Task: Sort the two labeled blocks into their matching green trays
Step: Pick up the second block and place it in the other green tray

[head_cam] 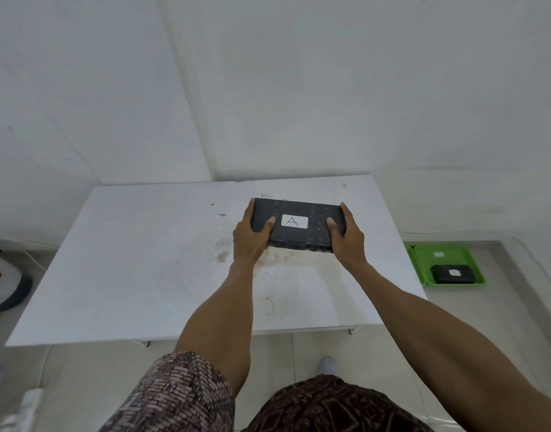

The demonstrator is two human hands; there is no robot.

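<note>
A black block (299, 235) with a white label marked "A" sits over the far right part of the white table (137, 260). My left hand (252, 235) grips its left end and my right hand (346, 238) grips its right end, thumbs on top. On the floor to the right of the table lies a green tray (423, 260) with a small white label, and a second black block (453, 273) with a white label rests inside it. The edge of another green tray (410, 254) peeks out from behind the table's right edge.
The table has dirty smudges near its middle. White walls meet in a corner behind it. At the far left, on the floor, part of another person (3, 285) is seen. My patterned clothing fills the bottom of the view.
</note>
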